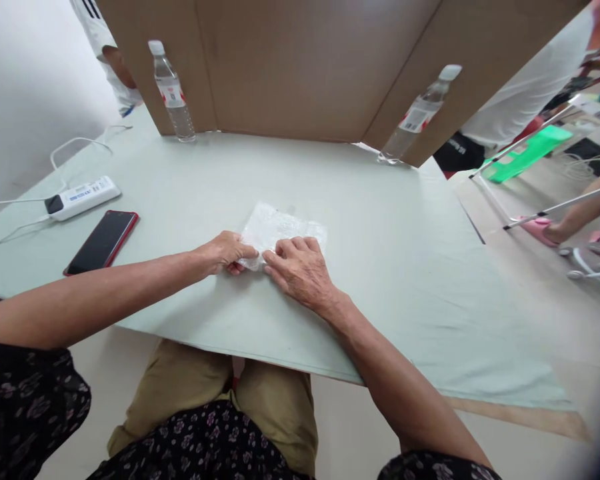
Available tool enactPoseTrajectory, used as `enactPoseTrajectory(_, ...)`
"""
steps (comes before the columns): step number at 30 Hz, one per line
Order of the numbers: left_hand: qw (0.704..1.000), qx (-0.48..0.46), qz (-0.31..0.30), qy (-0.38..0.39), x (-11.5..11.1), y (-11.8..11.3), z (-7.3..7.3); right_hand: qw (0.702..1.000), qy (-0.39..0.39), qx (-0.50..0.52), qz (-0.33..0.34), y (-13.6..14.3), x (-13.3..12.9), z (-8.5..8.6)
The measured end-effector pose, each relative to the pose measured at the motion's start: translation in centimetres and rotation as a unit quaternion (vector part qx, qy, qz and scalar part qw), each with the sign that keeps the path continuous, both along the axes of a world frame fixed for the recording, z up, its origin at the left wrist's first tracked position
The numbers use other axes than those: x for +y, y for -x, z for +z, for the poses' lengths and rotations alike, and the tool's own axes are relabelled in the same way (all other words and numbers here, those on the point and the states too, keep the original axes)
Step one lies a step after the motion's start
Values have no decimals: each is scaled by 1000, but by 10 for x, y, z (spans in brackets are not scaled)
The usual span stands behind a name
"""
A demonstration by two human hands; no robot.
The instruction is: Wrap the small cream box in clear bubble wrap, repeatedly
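A small piece of clear, crinkled plastic that looks like bubble wrap (264, 225) lies on the table in front of me. At its near left corner, my left hand (226, 253) pinches the edge between thumb and fingers. My right hand (303, 270) lies over the near right part, its fingers bent and pressed onto the plastic, thumb close to the left thumb. The part of the plastic beneath the right fingers is hidden.
A phone with a red case (103, 243) and a white power strip (84, 198) with cables lie left. A left bottle (173, 93) and a right bottle (420, 115) stand before a brown cardboard screen (290, 67). Other people are beyond the table (405, 253).
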State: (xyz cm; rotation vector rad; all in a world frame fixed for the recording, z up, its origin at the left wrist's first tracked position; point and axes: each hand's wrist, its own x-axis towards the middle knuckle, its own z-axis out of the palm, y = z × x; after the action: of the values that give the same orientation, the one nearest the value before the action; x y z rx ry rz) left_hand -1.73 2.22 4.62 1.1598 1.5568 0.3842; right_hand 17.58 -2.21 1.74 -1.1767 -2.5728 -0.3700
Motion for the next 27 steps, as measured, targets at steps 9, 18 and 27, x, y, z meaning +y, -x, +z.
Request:
enactPoseTrajectory(9, 998, -24, -11, -58, -2, -13, 6, 1000, 8, 25, -13, 3, 0, -1)
enactPoseTrajectory(18, 996, -83, 24, -36, -4, -24, 14, 997, 47, 58, 0, -1, -1, 1)
enactPoseTrajectory(27, 986, -112, -99, -78, -10, -13, 15, 958, 173, 221, 59, -21, 1, 11)
